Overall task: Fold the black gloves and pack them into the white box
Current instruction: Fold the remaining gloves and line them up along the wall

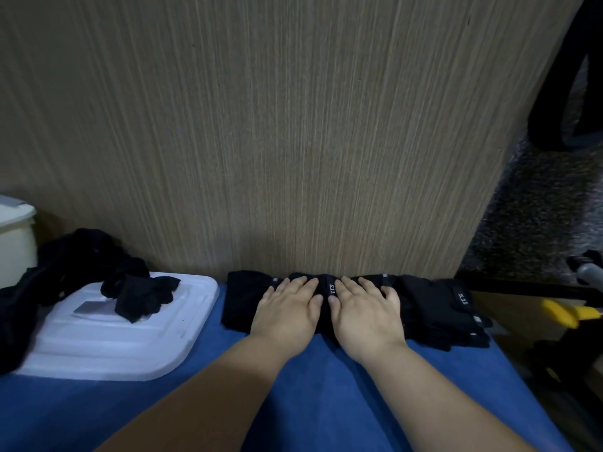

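Both hands — left hand (287, 309), right hand (367, 313) — lie flat, fingers straight.

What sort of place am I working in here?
Likely a home or small office room, not a factory: a blue cloth surface set against a wood-grain panel, with speckled grey carpet at right.

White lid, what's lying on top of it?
A crumpled black glove lies on the white lid; more black cloth overlaps its left edge. Underneath is hidden.
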Demonstrator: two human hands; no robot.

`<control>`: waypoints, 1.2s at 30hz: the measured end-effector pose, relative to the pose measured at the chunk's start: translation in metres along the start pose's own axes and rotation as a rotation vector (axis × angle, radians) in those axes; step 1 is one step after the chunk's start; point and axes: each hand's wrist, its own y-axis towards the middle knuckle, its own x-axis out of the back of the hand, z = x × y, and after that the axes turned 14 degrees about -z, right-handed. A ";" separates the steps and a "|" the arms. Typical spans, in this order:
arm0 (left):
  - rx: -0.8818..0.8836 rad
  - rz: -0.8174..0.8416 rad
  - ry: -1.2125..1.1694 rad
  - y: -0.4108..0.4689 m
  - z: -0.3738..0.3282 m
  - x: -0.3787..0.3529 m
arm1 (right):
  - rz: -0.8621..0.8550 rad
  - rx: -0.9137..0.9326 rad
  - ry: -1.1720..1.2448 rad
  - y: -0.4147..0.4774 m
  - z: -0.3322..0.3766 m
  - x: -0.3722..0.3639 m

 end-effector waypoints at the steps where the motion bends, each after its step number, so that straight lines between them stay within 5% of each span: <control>1: 0.003 0.017 -0.016 0.000 0.000 0.003 | -0.005 0.000 0.001 0.000 0.000 0.000; 5: 0.009 -0.017 -0.070 -0.006 0.004 0.025 | -0.043 -0.015 0.016 0.000 0.001 0.003; 13: 0.201 -0.331 -0.004 -0.046 0.079 0.083 | -0.465 0.180 0.160 -0.010 0.030 0.030; 17: 0.428 -0.372 0.101 -0.076 0.120 0.110 | -0.209 0.314 0.353 -0.019 0.085 0.039; 23: 0.459 -0.277 0.211 -0.100 0.172 0.129 | 0.042 0.264 0.580 -0.018 0.175 0.014; 29: 0.400 -0.255 0.150 -0.108 0.201 0.132 | 0.085 0.176 0.688 0.006 0.237 -0.009; 36: 0.438 -0.263 0.015 -0.106 0.212 0.134 | 0.113 0.161 0.529 0.028 0.261 -0.037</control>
